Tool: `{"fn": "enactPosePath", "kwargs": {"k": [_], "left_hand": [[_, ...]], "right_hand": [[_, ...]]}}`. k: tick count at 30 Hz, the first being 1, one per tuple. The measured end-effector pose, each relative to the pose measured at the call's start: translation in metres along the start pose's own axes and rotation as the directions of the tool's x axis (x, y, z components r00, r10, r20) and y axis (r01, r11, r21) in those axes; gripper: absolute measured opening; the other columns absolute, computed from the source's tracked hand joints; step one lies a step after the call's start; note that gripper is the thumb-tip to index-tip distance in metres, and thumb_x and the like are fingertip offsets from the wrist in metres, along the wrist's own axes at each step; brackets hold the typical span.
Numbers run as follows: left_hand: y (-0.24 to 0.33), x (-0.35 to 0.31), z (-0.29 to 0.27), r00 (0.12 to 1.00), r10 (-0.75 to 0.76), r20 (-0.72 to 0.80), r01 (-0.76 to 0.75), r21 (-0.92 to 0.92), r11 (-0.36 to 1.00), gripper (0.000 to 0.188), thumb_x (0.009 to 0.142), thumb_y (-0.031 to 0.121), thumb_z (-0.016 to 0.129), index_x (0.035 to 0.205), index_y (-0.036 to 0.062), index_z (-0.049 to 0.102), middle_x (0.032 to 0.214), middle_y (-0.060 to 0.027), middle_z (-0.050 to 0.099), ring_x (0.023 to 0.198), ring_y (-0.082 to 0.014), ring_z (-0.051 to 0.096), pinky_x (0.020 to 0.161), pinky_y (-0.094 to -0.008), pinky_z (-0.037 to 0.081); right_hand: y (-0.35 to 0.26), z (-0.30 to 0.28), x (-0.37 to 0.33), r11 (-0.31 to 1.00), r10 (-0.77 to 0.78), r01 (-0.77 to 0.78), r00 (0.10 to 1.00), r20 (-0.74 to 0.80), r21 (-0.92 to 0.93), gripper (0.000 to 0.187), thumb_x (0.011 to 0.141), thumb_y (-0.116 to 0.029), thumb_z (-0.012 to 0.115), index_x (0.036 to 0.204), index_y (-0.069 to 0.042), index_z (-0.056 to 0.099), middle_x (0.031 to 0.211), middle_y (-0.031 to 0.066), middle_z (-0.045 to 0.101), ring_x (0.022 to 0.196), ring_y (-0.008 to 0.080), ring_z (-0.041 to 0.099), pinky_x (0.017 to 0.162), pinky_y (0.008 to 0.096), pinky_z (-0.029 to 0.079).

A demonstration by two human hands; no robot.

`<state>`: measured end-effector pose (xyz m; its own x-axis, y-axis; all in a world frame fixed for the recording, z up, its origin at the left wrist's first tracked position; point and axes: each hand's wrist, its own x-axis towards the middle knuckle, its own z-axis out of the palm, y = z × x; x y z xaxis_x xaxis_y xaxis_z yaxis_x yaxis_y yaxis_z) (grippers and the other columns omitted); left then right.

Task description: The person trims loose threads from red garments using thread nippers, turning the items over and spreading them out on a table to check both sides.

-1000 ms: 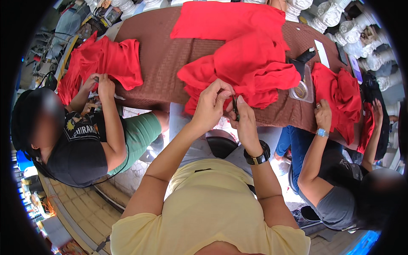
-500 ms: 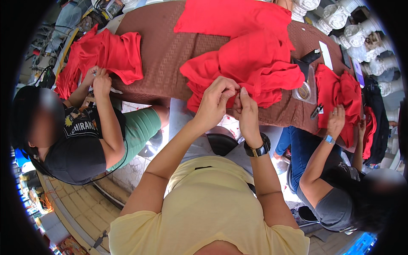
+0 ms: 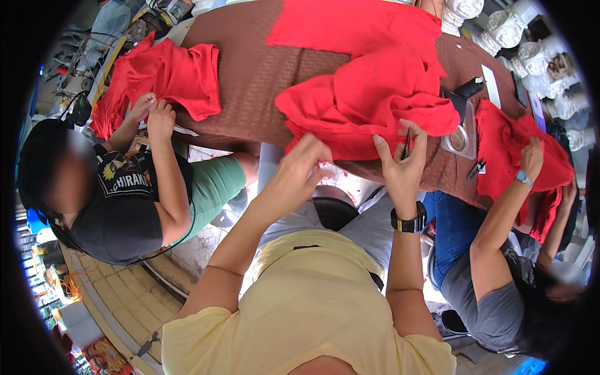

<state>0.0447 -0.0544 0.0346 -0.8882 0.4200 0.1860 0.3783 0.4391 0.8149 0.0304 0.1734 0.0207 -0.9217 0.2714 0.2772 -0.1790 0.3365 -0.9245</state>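
Observation:
A bunched red garment [image 3: 369, 94] lies in front of me at the near table edge, its lower folds hanging over. Against its right part, my right hand [image 3: 403, 153] is raised with a small dark tool [image 3: 408, 142], apparently thread snips, held between the fingers; thumb and fingertips are near the cloth. My left hand [image 3: 300, 165] is at the garment's lower left edge. Its fingers are curled and smeared by motion, so whether they pinch anything cannot be made out.
A brown cloth-covered table [image 3: 250, 75] carries more red cloth [image 3: 162, 75] at left and another red garment [image 3: 519, 144] at right, each handled by a seated co-worker. A clear plastic container [image 3: 459, 140] and a dark small tool [image 3: 476, 170] lie right of my garment.
My hands, together at the garment's edge before, have come apart: the left moved down and left, the right to the right, where the dark tool now shows. The right co-worker has lifted their red cloth.

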Motion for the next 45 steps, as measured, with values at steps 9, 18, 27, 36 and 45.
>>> {"fn": "enactPosePath", "kwargs": {"k": [9, 18, 27, 36, 45], "left_hand": [[-0.035, 0.058, -0.015, 0.928, 0.244, -0.282, -0.160, 0.291, 0.943, 0.008, 0.094, 0.009, 0.063, 0.097, 0.0022, 0.066, 0.090, -0.0111, 0.066, 0.094, -0.0311, 0.061, 0.090, -0.0398, 0.044], [-0.031, 0.087, -0.023, 0.855, 0.284, -0.435, -0.095, 0.406, 0.909, 0.009, 0.092, 0.010, 0.068, 0.097, 0.0020, 0.069, 0.090, -0.0126, 0.066, 0.088, -0.0306, 0.062, 0.083, -0.0405, 0.048], [-0.004, 0.082, 0.055, 0.825, 0.442, -0.352, -0.402, 0.184, 0.897, 0.020, 0.080, 0.001, 0.076, 0.098, 0.0015, 0.066, 0.092, -0.0122, 0.058, 0.088, -0.0314, 0.059, 0.077, -0.0414, 0.050], [-0.004, 0.094, 0.063, 0.871, 0.382, -0.310, -0.387, 0.046, 0.921, 0.015, 0.080, -0.002, 0.071, 0.092, -0.0002, 0.062, 0.092, -0.0129, 0.056, 0.088, -0.0330, 0.058, 0.078, -0.0431, 0.049], [0.018, 0.076, 0.065, 0.855, 0.344, -0.388, -0.353, 0.049, 0.934, 0.011, 0.084, -0.006, 0.069, 0.088, -0.0007, 0.060, 0.088, -0.0111, 0.062, 0.084, -0.0257, 0.063, 0.071, -0.0346, 0.051]], "right_hand": [[-0.008, -0.018, 0.025, 0.989, -0.114, 0.106, 0.990, 0.077, 0.103, 0.027, 0.094, -0.004, 0.069, 0.120, -0.001, 0.063, 0.117, 0.0063, 0.068, 0.106, 0.0125, 0.062, 0.087, 0.0289, 0.050], [0.002, -0.019, 0.039, 0.986, -0.102, 0.126, 0.975, 0.198, -0.109, 0.022, 0.098, -0.013, 0.067, 0.113, 0.003, 0.067, 0.105, 0.0105, 0.071, 0.096, 0.0129, 0.063, 0.086, 0.0287, 0.049], [0.008, -0.015, 0.024, 0.989, 0.104, -0.119, 0.981, 0.166, 0.084, 0.029, 0.100, -0.019, 0.065, 0.115, 0.005, 0.068, 0.103, 0.0094, 0.073, 0.098, 0.0125, 0.063, 0.090, 0.0282, 0.048], [0.003, -0.022, 0.018, 0.988, -0.001, -0.019, 0.991, 0.132, 0.156, 0.026, 0.099, -0.014, 0.065, 0.119, 0.004, 0.068, 0.107, 0.0103, 0.072, 0.099, 0.0138, 0.064, 0.093, 0.0295, 0.048], [-0.009, -0.019, 0.007, 0.985, 0.003, -0.006, 1.000, 0.020, 0.170, 0.022, 0.093, -0.003, 0.071, 0.114, 0.002, 0.066, 0.095, 0.0020, 0.067, 0.085, 0.0042, 0.058, 0.070, 0.0197, 0.045]]}}
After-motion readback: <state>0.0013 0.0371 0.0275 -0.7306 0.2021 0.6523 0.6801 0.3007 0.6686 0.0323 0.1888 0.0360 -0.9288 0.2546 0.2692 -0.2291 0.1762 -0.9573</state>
